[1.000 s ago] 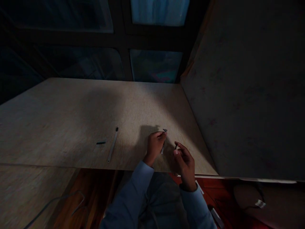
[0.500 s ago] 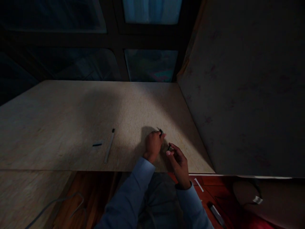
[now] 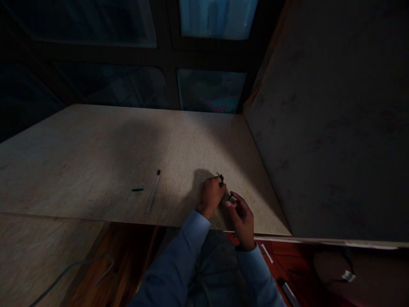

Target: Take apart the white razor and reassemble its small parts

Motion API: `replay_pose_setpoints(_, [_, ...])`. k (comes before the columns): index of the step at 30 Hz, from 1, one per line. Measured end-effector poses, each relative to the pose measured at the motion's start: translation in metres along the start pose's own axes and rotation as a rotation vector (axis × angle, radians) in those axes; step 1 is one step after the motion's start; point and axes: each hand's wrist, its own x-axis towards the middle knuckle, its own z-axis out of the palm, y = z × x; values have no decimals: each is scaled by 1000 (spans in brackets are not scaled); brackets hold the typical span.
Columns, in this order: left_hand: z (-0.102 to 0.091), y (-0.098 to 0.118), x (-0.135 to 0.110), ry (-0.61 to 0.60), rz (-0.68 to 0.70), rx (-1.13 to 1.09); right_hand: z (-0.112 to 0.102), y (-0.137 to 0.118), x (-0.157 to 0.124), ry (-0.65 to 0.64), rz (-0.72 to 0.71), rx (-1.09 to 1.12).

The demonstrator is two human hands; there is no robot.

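My left hand [image 3: 211,197] is closed on a small dark object [image 3: 221,178] with a thin pointed end, just above the tabletop; its exact kind is too small to tell. Close by on the right, my right hand [image 3: 242,216] pinches a short dark-green piece [image 3: 230,197] between thumb and fingertips. The two held pieces are apart. To the left lies a slim pale stick [image 3: 152,194] with a dark tip, and beside it a short dark-green strip [image 3: 137,189].
The speckled beige table [image 3: 179,140] meets a flower-patterned panel [image 3: 319,140] at the right. Dark-framed window panes [image 3: 211,89] stand behind. A grey cable [image 3: 79,262] runs at lower left. On the red floor lie a white strip [image 3: 267,253] and a pale long object [image 3: 290,294].
The view has shifted slightly, so table and loose pieces appear farther right. Both hands keep their hold, with the green piece in my right hand turned a little.
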Motion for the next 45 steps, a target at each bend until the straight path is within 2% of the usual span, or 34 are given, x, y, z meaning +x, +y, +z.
replay_pose_setpoints(3, [3, 1, 1, -26, 36, -136, 0, 2, 0, 6, 2, 2])
replay_pose_setpoints(6, [3, 1, 1, -60, 72, -169, 0, 0, 1, 20, 3, 6])
replay_pose_setpoints(10, [0, 4, 0, -74, 130, -23, 1, -6, 0, 31, 0, 2])
replay_pose_setpoints(14, [-3, 5, -1, -60, 120, 125, 1, -8, 0, 34, 0, 10])
replay_pose_setpoints(19, [-7, -6, -9, 21, 103, 169, -2, -4, -1, 33, 17, 23])
replay_pose_setpoints(22, [-19, -22, -20, 138, 85, 111, -3, -5, -2, 31, 26, 26])
replay_pose_setpoints(25, [-43, -50, -34, 367, 95, 73, -4, -6, -2, 25, 26, 11])
replay_pose_setpoints(28, [-76, -92, -48, 603, 78, 175, -5, -6, -3, 30, 19, -9])
replay_pose_setpoints(31, [-109, -140, -59, 688, -56, 343, -4, -6, -3, 26, 15, -7])
replay_pose_setpoints(34, [-130, -178, -65, 692, -289, 463, -3, -7, -3, 40, 12, -7])
replay_pose_setpoints(37, [-135, -196, -65, 601, -438, 492, -3, -8, -3, 47, 15, -27])
replay_pose_setpoints(40, [-128, -197, -59, 567, -386, 453, -4, -9, -3, 46, 16, -50])
replay_pose_setpoints(43, [-117, -191, -52, 563, -287, 397, -4, -11, -3, 44, 15, -76])
replay_pose_setpoints(45, [-111, -185, -49, 554, -279, 363, -3, -13, -4, 46, 16, -81])
